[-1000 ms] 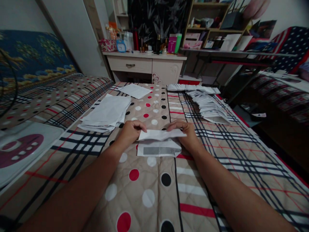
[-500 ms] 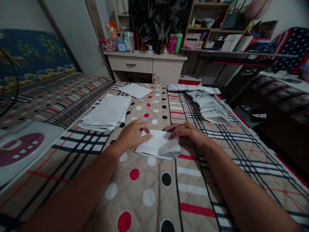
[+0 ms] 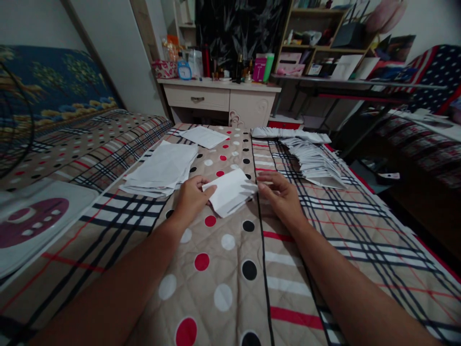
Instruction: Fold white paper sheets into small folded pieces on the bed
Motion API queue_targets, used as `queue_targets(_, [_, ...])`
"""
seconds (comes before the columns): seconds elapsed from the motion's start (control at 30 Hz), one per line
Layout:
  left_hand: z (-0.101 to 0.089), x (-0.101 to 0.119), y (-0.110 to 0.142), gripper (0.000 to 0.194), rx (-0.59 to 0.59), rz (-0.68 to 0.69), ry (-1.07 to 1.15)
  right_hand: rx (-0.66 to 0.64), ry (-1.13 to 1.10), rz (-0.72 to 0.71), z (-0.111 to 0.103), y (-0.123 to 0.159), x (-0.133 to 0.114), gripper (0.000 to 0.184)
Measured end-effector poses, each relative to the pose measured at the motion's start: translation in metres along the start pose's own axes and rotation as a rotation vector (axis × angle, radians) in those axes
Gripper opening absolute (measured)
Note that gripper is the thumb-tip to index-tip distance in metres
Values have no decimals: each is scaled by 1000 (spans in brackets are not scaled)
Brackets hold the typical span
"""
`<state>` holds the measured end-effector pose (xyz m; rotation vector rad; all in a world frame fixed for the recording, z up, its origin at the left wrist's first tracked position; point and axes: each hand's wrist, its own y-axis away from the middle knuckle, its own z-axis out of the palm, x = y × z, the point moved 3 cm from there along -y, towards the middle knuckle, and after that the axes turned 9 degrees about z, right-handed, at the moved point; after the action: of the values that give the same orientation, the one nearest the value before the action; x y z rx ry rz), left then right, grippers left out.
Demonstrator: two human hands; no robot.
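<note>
A folded sheet of white paper (image 3: 234,190) is tilted between my two hands over the dotted bedspread. My left hand (image 3: 192,199) pinches its left end, thumb on top and fingers curled behind. At the right corner, the thumb and fingertips of my right hand (image 3: 283,194) close on the paper's edge. Left of my hands lies a stack of flat white sheets (image 3: 162,166), with a smaller pile of paper (image 3: 204,136) beyond it. To the right, a fanned row of folded papers (image 3: 313,161) lies beside another long row of folded papers (image 3: 288,133).
The patterned bedspread (image 3: 225,269) covers the surface under my hands. A white package with a purple print (image 3: 81,202) lies at the left. Beyond the bed stands a white dresser (image 3: 196,98) with bottles and a blue clock (image 3: 184,70). A desk (image 3: 360,81) is at the back right.
The folded paper has been lifted and turned, its far edge now tilted up. My right hand has shifted from on top of the paper to its right corner. My left hand still grips the left end.
</note>
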<state>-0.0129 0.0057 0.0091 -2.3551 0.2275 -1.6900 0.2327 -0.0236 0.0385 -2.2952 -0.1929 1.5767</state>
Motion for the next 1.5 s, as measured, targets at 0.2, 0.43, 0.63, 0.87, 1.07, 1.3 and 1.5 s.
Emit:
queue_targets(0.2, [4, 1, 2, 48, -18, 32, 78, -164, 328, -309, 19, 13, -11, 57])
queue_targets(0.43, [12, 5, 5, 32, -90, -92, 265, -290, 500, -384, 26, 18, -11, 50])
queue_targets(0.63, [10, -1, 5, 41, -130, -163, 231, -367, 541, -356, 27, 19, -10, 24])
queue_targets(0.87, [8, 17, 5, 46, -163, -295, 472, -340, 480, -350, 28, 16, -5, 20])
queue_targets(1.07, [5, 14, 0, 43, -284, -226, 419, -342, 435, -328, 27, 14, -5, 19])
queue_targets(1.3, [4, 6, -4, 27, -303, 256, -63, -191, 388, -170, 19, 11, -2, 15])
queue_targets(1.5, [1, 14, -1, 14, -258, 389, -148, -255, 302, -165, 18, 14, -4, 13])
